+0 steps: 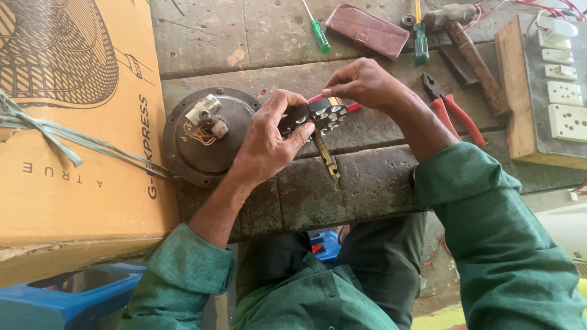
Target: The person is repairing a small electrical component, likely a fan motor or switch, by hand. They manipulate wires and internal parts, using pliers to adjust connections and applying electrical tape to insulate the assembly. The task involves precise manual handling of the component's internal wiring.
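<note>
My left hand [267,142] grips a small black switch-like part [315,115] with metal contacts and a brass shaft [325,156] that points down toward me. My right hand [361,82] comes in from above, fingertips pinched on the part's upper right edge, where something red [353,107] shows behind it; whether that hand holds it I cannot tell. Both hands hover over a worn stone bench [367,177]. Just left of my left hand lies a round dark metal motor housing [205,137] with a white terminal block and thin coloured wires on top.
A large cardboard box [79,140] tied with green string fills the left. Behind the hands lie a green screwdriver [318,30], a brown wallet [367,29], a hammer [474,52] and red-handled pliers [455,110]. A wooden switchboard [550,91] stands at right. A blue crate [67,299] sits below.
</note>
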